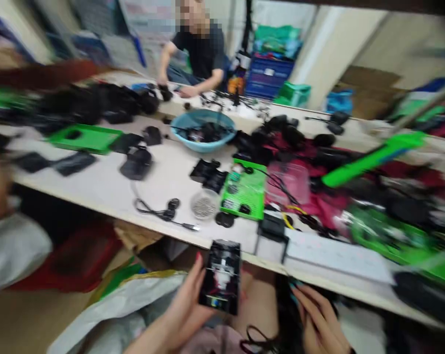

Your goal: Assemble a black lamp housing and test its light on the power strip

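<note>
My left hand [193, 305] is closed around a black rectangular housing [221, 278] in front of the table's edge. White and shiny parts show on the housing's face, too blurred to name. Lower right, my right hand [320, 317] has its fingers pressed together, with something bluish at the fingertips. What it holds, if anything, I cannot make out. Beside it hang dark material and a thin black cable [257, 338]. On the table ahead lie a black USB cable [163, 214], a round tub of small metal pieces [204, 205] and a green tray [259, 196] with small parts.
Farther back stands a blue basin [204, 142] of black parts. A white power strip [336, 255] with a black adapter [272, 226] lies along the front edge. Another person [204, 54] sits across the table. Part of someone [9, 246] shows at the left.
</note>
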The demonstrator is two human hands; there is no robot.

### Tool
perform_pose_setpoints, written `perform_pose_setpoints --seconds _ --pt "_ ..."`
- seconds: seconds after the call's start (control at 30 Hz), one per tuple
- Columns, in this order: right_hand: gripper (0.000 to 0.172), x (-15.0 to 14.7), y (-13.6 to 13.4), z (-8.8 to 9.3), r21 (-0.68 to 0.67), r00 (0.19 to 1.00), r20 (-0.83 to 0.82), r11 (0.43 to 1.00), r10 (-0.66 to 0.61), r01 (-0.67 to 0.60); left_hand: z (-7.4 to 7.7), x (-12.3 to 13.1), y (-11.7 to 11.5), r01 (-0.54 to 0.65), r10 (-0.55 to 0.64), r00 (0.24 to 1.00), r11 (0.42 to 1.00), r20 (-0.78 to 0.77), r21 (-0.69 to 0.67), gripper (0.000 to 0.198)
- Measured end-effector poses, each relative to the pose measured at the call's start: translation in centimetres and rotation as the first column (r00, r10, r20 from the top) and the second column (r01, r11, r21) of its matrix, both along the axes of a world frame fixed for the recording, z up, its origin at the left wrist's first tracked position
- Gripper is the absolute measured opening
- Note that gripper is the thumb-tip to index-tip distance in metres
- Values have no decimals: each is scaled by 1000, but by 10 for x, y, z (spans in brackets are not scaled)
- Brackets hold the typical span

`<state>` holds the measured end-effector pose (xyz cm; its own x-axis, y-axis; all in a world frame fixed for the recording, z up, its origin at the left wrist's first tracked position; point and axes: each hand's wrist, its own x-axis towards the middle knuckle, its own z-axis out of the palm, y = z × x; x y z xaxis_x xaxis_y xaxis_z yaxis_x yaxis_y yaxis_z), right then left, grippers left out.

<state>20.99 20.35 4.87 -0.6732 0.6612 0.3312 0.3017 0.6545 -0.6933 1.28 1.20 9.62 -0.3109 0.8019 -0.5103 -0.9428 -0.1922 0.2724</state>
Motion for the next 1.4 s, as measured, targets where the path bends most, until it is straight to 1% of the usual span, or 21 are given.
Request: perform_pose_setpoints --seconds 0.03,0.1,0.13,0.2,0.3,0.4,0.47,0.6,0.67,0.73,0.87,0.93,1.03,1.07,1.13,1.27,1.4 --pt "28 3 4 6 49 997 -66 998 -41 44 -2 -6 2 19 -19 999 1000 34 5 62" --pt "28 -1 17 17 110 987 -121 987 -107 120 -8 -11 6 9 -5 996 999 88 -38 53" --pt "27 -5 26 20 125 983 -134 982 -125 142 -9 -10 8 4 3 994 998 110 -61 50" --pt "22 -15 47 26 126 982 -142 981 -126 144 -10 -5 13 -5 15 991 997 131 -76 46" --pt "15 -27 75 27 88 990 -121 992 -74 85 -9 2 20 10 -8 990 1000 143 -9 46" --pt "16 -37 93 24 71 995 -91 997 -34 40 -11 4 22 20 -28 987 999 159 47 39" --pt "18 -43 100 24 70 997 -76 997 -8 13 -12 3 21 16 -25 989 998 146 60 36" --pt "20 -52 107 31 68 997 -21 995 75 -74 -16 2 16 6 -13 993 998 115 67 41" --pt "19 -57 112 36 61 993 20 991 119 -120 -19 4 12 -5 -1 994 998 107 55 42" --pt "18 -62 118 37 54 989 53 989 136 -139 -22 7 6 -15 13 996 1000 94 18 40" --pt "18 -74 125 27 40 993 55 993 106 -108 -28 20 -8 -25 33 995 997 95 -78 28" --pt "19 -76 124 21 39 995 29 995 91 -92 -28 28 -14 10 -3 994 998 112 -67 25" --pt "19 -72 119 15 48 997 -22 996 80 -79 -25 39 -21 60 -57 992 998 111 -27 35" --pt "18 -70 118 13 50 996 -38 996 77 -76 -24 42 -23 58 -54 993 998 107 -30 39" --pt "18 -67 117 9 49 995 -72 997 69 -65 -20 47 -27 16 -11 995 998 95 -54 45" --pt "18 -67 117 -2 29 985 -164 999 45 -41 -19 58 -29 -30 36 997 995 62 -100 45" --pt "19 -70 113 -12 -19 963 -266 999 31 -37 -24 69 -28 -16 19 1000 991 18 -133 44"
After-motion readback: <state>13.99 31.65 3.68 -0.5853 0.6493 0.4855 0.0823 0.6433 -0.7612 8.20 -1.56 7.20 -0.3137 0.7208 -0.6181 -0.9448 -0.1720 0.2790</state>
